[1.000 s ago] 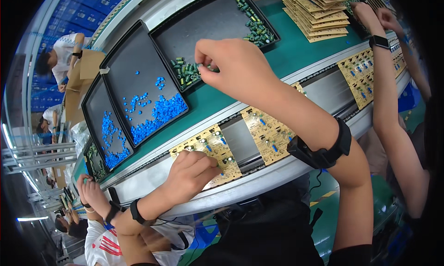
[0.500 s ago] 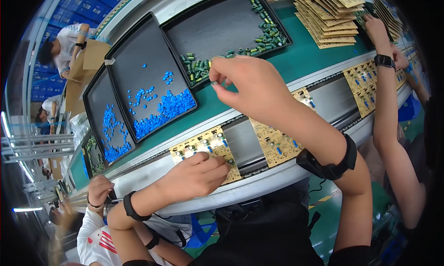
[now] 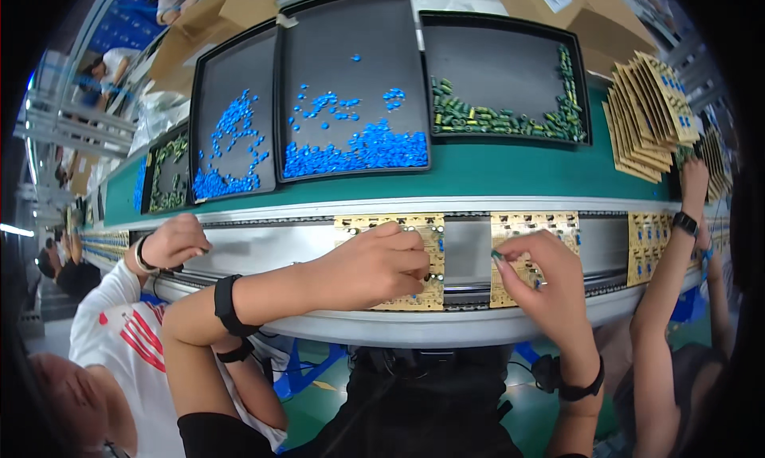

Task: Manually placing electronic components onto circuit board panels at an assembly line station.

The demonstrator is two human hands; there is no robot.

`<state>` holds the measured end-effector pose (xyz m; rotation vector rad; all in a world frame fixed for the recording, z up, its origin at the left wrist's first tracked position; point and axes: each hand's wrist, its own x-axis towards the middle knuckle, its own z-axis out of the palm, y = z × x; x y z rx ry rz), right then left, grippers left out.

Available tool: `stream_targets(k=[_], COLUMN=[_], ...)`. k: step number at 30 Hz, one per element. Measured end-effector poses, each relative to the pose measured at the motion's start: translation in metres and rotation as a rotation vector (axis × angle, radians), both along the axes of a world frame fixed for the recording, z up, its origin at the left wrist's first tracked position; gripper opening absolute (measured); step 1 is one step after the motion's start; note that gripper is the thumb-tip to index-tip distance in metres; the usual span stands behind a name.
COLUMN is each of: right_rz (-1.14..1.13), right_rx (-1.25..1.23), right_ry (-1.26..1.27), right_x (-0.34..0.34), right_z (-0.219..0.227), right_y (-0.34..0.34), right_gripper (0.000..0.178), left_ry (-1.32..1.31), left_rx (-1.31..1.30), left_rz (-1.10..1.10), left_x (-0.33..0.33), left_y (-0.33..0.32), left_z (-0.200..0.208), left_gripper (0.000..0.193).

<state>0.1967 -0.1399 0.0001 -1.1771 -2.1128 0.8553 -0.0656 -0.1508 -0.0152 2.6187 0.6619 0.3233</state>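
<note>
The board (image 3: 435, 298) beneath the left hand (image 3: 378, 268) carries several small parts and looks partly filled, though the curled fingers cover much of it and I cannot tell whether they grip anything. To that grip's right, the right hand (image 3: 550, 279) narrowly pinches a green part (image 3: 496, 255), unseated, over the next board (image 3: 558, 225); beyond both hands, black trays (image 3: 498, 63) hold plenty more.

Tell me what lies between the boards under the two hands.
The head view shows the conveyor's grey metal surface and dark rails between the left board and right board; no other board lies there.
</note>
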Motion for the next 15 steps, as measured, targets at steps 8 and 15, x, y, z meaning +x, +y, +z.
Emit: stream_targets(k=[8, 15], right_rz=[-0.108, -0.138], right_rx=[-0.091, -0.16], right_ry=[-0.008, 0.046], right_x=[0.016, 0.025], right_z=[-0.002, 0.004], right_y=[-0.019, -0.021], right_gripper=[0.013, 0.016], left_ry=[-0.105, -0.176], left_rx=[-0.022, 0.024], left_rz=[0.117, 0.093], left_x=[-0.011, 0.003], left_y=[0.0, 0.003], left_z=[0.001, 0.004], left_gripper=[0.02, 0.015])
